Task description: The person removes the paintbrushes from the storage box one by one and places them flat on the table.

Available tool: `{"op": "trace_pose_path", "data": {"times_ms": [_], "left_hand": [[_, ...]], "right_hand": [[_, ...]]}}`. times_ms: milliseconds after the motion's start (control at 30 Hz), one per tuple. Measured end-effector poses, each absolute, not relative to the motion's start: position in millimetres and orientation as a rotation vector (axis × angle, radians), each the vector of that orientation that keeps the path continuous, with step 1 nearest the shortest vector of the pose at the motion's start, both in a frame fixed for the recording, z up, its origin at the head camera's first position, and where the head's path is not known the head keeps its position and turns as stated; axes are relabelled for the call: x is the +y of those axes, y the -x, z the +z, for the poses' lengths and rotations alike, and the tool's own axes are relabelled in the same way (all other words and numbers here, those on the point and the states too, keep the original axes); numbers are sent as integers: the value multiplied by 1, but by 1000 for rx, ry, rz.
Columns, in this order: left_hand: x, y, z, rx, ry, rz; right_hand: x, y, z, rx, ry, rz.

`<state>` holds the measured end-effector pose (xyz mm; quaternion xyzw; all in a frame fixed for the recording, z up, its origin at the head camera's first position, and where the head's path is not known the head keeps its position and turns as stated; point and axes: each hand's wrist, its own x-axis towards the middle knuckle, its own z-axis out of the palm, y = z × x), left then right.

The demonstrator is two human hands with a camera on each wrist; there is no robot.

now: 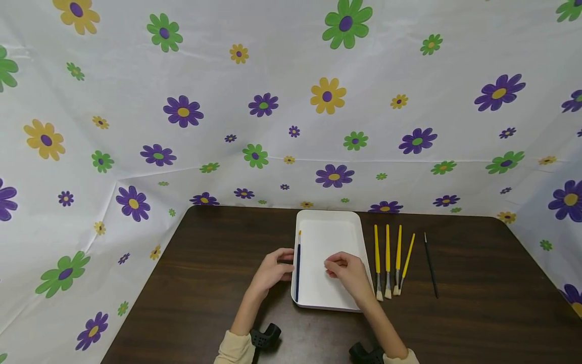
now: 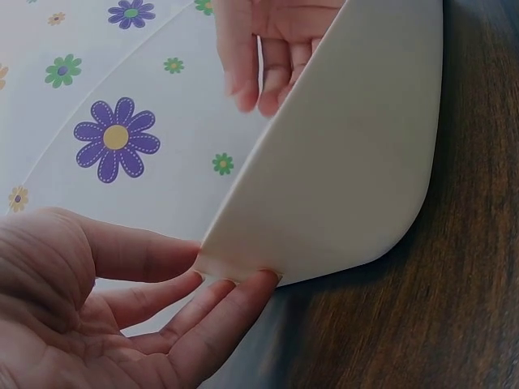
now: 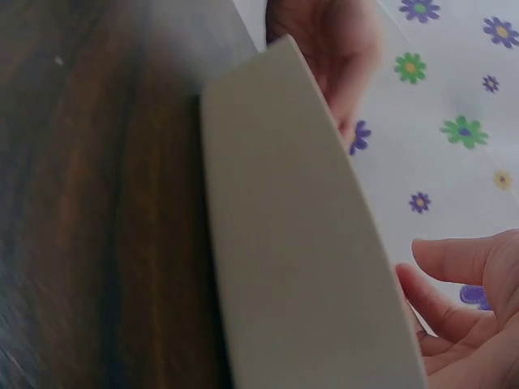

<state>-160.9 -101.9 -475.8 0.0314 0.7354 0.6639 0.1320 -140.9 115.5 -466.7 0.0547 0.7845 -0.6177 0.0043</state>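
A white tray (image 1: 329, 242) lies on the table, its long sides running away from me. My left hand (image 1: 273, 272) is at its left side; in the left wrist view, thumb and fingers (image 2: 231, 320) grip the outer wall between rim and base. Inside the tray, along that same wall, lies a thin paintbrush (image 1: 298, 268) with a dark blue handle and its bristles at the far end. Over the middle of the tray is my right hand (image 1: 350, 273), fingers loosely bent. The right wrist view shows its thumb (image 3: 450, 261) apart from the fingers, with nothing between them.
Right of the tray lie several yellow-handled paintbrushes (image 1: 387, 253), bristles toward me. Farther right is a thin black-handled brush (image 1: 430, 265). The dark wooden table (image 1: 204, 263) meets a flowered white sheet (image 1: 273, 71) at the back. Each wrist wears a black camera mount (image 1: 265, 336).
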Motion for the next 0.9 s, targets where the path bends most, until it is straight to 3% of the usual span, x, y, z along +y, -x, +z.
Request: {"op": "trace_pose_path", "data": {"times_ms": [900], "left_hand": [[-104,161,-478,2168,-168,1911]], "right_hand": [[72,141,-485,2628,134,-1831]]}}
